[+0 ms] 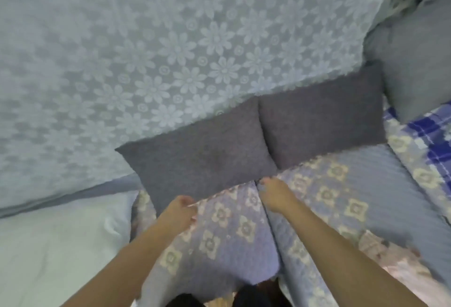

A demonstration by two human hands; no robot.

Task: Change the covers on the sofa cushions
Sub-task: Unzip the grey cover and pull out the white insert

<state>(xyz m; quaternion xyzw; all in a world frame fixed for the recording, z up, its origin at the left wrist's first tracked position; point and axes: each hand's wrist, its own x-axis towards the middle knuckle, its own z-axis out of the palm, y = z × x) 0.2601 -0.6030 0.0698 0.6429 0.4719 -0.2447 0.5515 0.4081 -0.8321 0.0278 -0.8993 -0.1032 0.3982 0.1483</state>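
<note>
Two dark grey cushions lean side by side against the sofa back. The left cushion [202, 155] is nearest to me, and the right cushion [322, 121] touches it at a seam. My left hand [180, 211] grips the left cushion's lower front edge, fingers curled at the fabric. My right hand [273, 192] reaches to that cushion's lower right corner, fingertips at its edge; the grip there is blurred. Both arms stretch forward over the seat.
A pale blue floral lace cover [170, 50] drapes the sofa back. The seat wears a quilted lilac cover [234, 231] with cream flower motifs. A light grey cushion [419, 70] stands at the right, a blue checked cloth [429, 136] below it. White fabric [56, 240] lies at left.
</note>
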